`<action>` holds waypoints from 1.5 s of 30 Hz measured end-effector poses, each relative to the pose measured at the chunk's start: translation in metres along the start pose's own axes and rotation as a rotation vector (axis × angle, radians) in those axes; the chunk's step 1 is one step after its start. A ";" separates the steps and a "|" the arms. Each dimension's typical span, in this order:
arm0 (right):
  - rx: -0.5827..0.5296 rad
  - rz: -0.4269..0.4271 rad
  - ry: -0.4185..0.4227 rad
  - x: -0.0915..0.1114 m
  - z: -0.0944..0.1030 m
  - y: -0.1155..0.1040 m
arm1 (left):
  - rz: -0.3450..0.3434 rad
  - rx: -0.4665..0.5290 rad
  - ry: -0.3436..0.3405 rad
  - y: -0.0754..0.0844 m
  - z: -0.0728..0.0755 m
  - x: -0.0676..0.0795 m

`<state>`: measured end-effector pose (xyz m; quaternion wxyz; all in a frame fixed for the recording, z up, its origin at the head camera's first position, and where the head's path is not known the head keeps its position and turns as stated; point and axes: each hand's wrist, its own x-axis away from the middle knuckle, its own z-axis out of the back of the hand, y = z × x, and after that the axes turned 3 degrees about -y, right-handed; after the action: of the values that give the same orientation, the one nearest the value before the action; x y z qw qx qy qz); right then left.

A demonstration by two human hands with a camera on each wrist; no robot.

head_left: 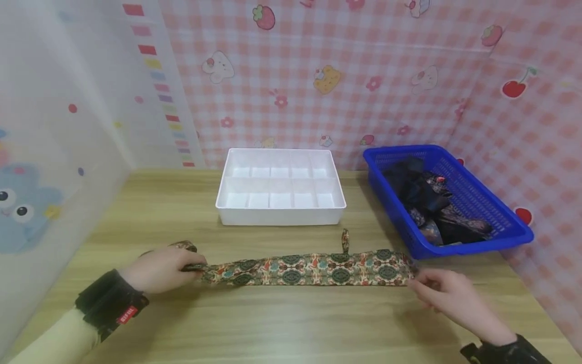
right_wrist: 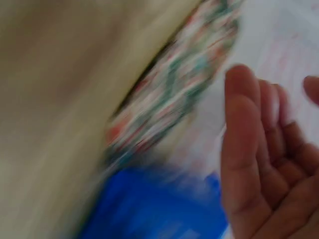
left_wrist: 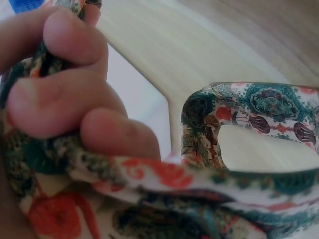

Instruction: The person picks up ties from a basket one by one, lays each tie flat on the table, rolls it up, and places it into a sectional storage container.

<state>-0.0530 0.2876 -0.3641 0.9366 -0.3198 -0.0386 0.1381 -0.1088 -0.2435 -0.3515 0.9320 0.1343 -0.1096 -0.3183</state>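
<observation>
A long, narrow patterned scarf (head_left: 313,269) in green, red and cream lies stretched across the table, a small loop of it standing up along the far edge. My left hand (head_left: 159,268) grips its left end. Close up in the left wrist view, curled fingers (left_wrist: 65,99) hold bunched scarf (left_wrist: 159,174), and another fold loops out to the right. At the scarf's right end is my right hand (head_left: 450,298). The right wrist view shows that hand (right_wrist: 264,154) with its fingers slightly bent and the thumb apart, nothing between them; the scarf (right_wrist: 174,79) is blurred beyond.
Behind the scarf stands a white divided tray (head_left: 279,216) with several compartments. A blue basket (head_left: 491,245) holding dark and lacy fabric pieces (head_left: 418,192) sits at the back right. Patterned sheets (head_left: 291,76) hang behind and beside the wooden table (head_left: 295,323).
</observation>
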 end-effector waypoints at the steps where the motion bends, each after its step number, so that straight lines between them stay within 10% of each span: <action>1: 0.058 0.099 0.030 -0.010 -0.007 -0.007 | 0.005 0.006 -0.002 -0.001 0.000 0.001; 5: 0.266 0.417 -0.016 -0.063 -0.034 -0.023 | 0.027 0.034 -0.007 -0.004 -0.001 -0.002; 10: 0.507 0.401 -0.197 -0.106 -0.046 -0.009 | 0.002 0.111 -0.048 -0.006 -0.010 -0.003; 20: 0.466 0.428 -0.120 -0.073 -0.027 0.011 | 0.030 0.105 -0.063 -0.028 -0.004 0.020; 26: 0.618 0.595 0.274 -0.054 -0.011 0.024 | -0.032 -0.202 0.298 -0.019 0.008 0.008; 31: 0.720 0.693 0.416 -0.039 -0.011 0.045 | -0.145 -0.497 0.638 -0.014 -0.006 0.001; 39: 0.801 0.616 0.417 -0.012 -0.010 0.093 | -0.037 -0.621 0.331 -0.027 -0.057 0.019; 45: 0.779 0.515 0.511 -0.005 0.008 0.110 | 0.046 -0.539 0.421 -0.043 -0.050 0.031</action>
<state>-0.0846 0.3747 -0.4248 0.9012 0.0291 0.3248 0.2855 -0.0945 -0.2870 -0.4089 0.9431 -0.0565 0.1703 -0.2798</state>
